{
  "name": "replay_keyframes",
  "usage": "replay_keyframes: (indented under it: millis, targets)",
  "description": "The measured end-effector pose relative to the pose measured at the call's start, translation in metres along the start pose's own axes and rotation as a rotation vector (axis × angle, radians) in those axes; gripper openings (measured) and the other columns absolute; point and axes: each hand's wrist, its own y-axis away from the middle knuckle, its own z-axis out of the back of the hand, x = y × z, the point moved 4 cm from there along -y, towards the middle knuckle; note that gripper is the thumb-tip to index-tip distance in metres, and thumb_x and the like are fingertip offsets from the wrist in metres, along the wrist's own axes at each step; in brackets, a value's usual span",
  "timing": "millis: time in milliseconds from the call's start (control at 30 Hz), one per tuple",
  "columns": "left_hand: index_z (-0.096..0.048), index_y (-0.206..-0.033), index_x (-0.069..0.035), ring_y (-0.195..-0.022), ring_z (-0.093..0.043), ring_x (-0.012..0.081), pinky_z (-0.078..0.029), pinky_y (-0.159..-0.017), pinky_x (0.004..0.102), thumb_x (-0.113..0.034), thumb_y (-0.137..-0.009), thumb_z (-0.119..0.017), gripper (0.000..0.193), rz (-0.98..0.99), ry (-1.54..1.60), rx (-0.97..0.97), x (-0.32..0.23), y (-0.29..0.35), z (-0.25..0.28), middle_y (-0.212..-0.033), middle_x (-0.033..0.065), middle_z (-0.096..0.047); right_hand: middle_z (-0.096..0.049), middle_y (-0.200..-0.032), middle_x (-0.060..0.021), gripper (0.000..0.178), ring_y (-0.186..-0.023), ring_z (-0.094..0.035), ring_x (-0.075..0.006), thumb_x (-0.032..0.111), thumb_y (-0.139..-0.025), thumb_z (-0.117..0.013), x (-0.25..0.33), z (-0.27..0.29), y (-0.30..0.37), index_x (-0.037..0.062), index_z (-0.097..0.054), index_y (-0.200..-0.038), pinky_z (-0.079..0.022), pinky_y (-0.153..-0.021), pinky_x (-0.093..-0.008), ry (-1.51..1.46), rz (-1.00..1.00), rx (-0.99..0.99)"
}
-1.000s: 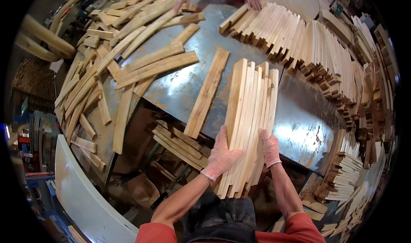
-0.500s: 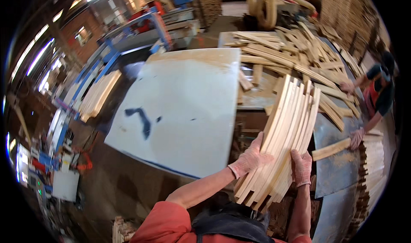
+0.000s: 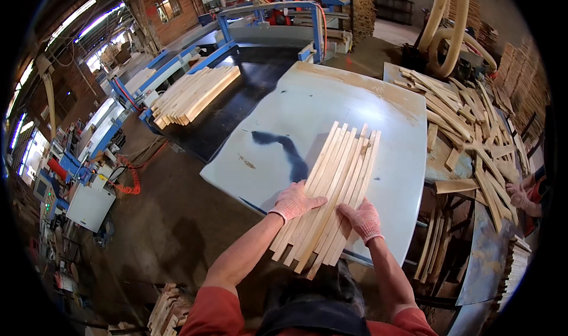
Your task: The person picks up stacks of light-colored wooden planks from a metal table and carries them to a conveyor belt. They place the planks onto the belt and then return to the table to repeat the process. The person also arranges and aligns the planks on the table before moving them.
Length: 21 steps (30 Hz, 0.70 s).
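Note:
A bundle of pale wooden strips (image 3: pixel 331 188) lies side by side between my gloved hands, over the near part of a white table (image 3: pixel 390 217). The strips' near ends stick out unevenly past the table's front edge. My left hand (image 3: pixel 294 202) grips the bundle's left side, thumb across the top. On the opposite side my right hand (image 3: pixel 361 219) is closed on the outer strips, its thumb also on top. The fingers underneath are hidden. A dark, worn streak (image 3: pixel 290 152) marks the tabletop left of the bundle.
Another row of wooden strips (image 3: pixel 195 93) rests on a dark machine bed (image 3: pixel 236 99) at the left. To the right, loose boards (image 3: pixel 473 123) are heaped on a bench, where a co-worker's gloved hand (image 3: pixel 520 197) shows. A control panel (image 3: pixel 44 188) stands far left.
My hands have carried the bundle of strips leftward, from beside the board heap to over the white table. My view has turned left. The co-worker's hand no longer holds out a board.

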Motion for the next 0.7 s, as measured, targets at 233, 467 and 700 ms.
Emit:
replay_keyframes:
  millis: [233,467,700]
  targets:
    - [-0.023,-0.17,-0.004,-0.139,-0.059,0.0406,-0.046,-0.117,0.049,-0.068,-0.081,-0.081,0.123,-0.027,-0.029,-0.099,0.074,-0.084,0.112,-0.153,0.0276,-0.058,-0.078,-0.117,-0.0234,0.079,-0.11,-0.076,-0.0381,0.055,-0.08,-0.083,0.084,-0.1,-0.1,-0.0038,-0.065,-0.129,-0.058,-0.097,-0.0447,-0.028,0.038,0.052]
    - [-0.022,-0.171,-0.006,-0.143,-0.053,0.0468,-0.044,-0.119,0.0502,-0.06,-0.094,-0.069,0.105,0.047,-0.214,-0.114,0.153,-0.178,0.218,-0.162,0.0311,-0.045,-0.077,-0.115,-0.0244,0.079,-0.109,-0.075,-0.0384,0.053,-0.082,-0.082,0.201,-0.203,-0.193,-0.0068,-0.063,-0.129,-0.058,-0.097,-0.0451,-0.154,0.026,0.18]
    - [-0.019,-0.172,-0.003,-0.163,-0.025,0.0441,-0.017,-0.132,0.0549,-0.073,-0.104,-0.045,0.101,0.079,-0.582,-0.373,0.274,-0.256,0.288,-0.177,0.0261,-0.022,-0.073,-0.121,-0.0278,0.078,-0.115,-0.072,-0.0413,0.055,-0.085,-0.08,0.298,-0.329,-0.281,-0.0069,-0.06,-0.128,-0.056,-0.1,-0.0474,-0.062,0.071,0.238]
